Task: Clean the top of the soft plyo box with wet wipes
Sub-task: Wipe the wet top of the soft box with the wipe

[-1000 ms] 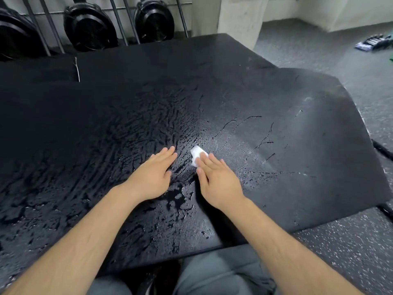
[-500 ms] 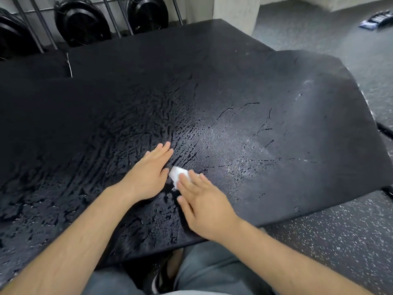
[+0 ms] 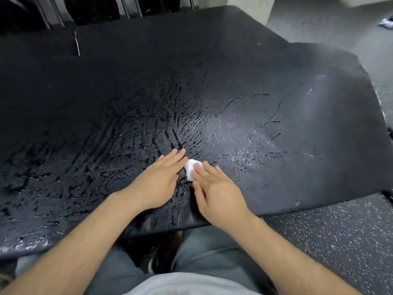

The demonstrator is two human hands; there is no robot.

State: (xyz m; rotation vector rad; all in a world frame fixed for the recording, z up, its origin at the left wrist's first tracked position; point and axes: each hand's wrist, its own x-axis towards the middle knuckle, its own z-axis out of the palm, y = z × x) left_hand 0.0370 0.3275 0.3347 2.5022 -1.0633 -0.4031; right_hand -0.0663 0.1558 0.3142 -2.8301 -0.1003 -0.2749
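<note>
Box (image 3: 276, 103) fills most of the view, its black top streaked wet across the left and middle, drier and greyer to the right. Beyond its right and near edges lies speckled floor (image 3: 329, 241), and behind its far edge stand dark weight plates (image 3: 91, 9) on a rack. Below the near edge show grey trousers (image 3: 208, 252). Near that edge the left hand (image 3: 158, 182) lies flat on the wet top, fingers straight and together, holding nothing. Just beside it the right hand (image 3: 217, 192) is flat too, its straight fingertips pressing down on the wipe (image 3: 190, 167) without curling round it. That small white wad lies on the top between the two hands' fingers.
</note>
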